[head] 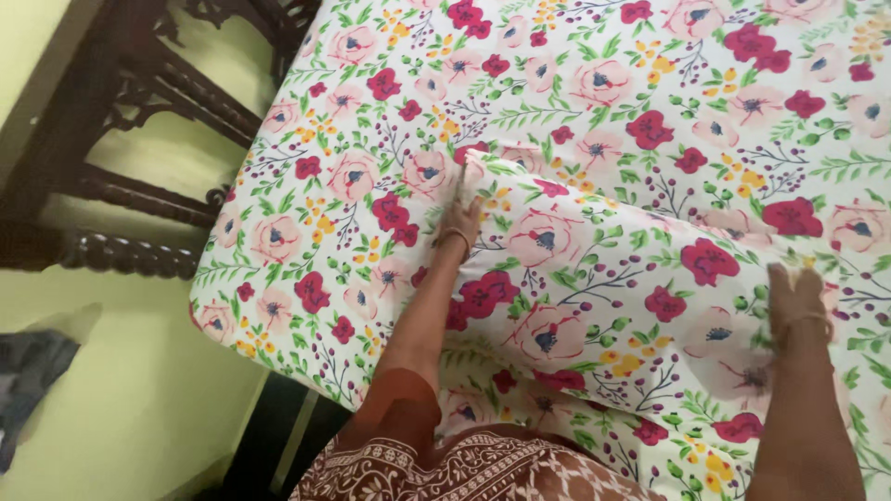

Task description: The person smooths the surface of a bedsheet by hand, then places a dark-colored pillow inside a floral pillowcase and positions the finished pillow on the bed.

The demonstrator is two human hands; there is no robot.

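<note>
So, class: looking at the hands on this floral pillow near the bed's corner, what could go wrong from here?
1. The pillow lies close to the bed's corner; a push from the left hand might slide it off.
2. Pillow and bedsheet share one print, so its edges are easily misjudged.
3. The right hand grips only one end, so it may sag.

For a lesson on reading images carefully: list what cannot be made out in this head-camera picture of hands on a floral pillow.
- Left hand: its fingers are blurred against the pillow corner, so the grip is unclear.
- Right hand: fingertips merge into the print; whether it pinches or presses is unclear.
- Bedsheet: cut off by the top and right edges.
- Dark cloth: cut off by the left edge, unidentifiable.
- Wooden headboard: partly out of frame.
</note>
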